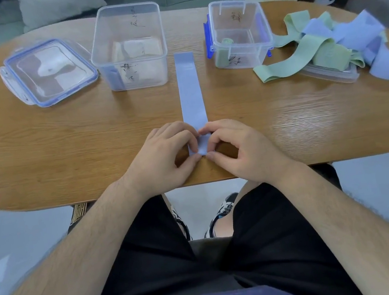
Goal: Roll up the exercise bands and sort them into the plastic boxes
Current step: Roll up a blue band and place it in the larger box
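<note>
A light blue exercise band lies flat and straight on the wooden table, running away from me between two clear plastic boxes. Its near end is folded over into a small roll. My left hand and my right hand both pinch that rolled end with curled fingers and thumbs. The larger box stands at the back left of the band with a blue roll inside. The smaller box, with blue clips, stands at the back right and holds green rolls.
A clear lid with a blue seal lies at the far left. A tangled pile of green and blue bands rests on another lid at the right. The table's near edge runs just under my wrists.
</note>
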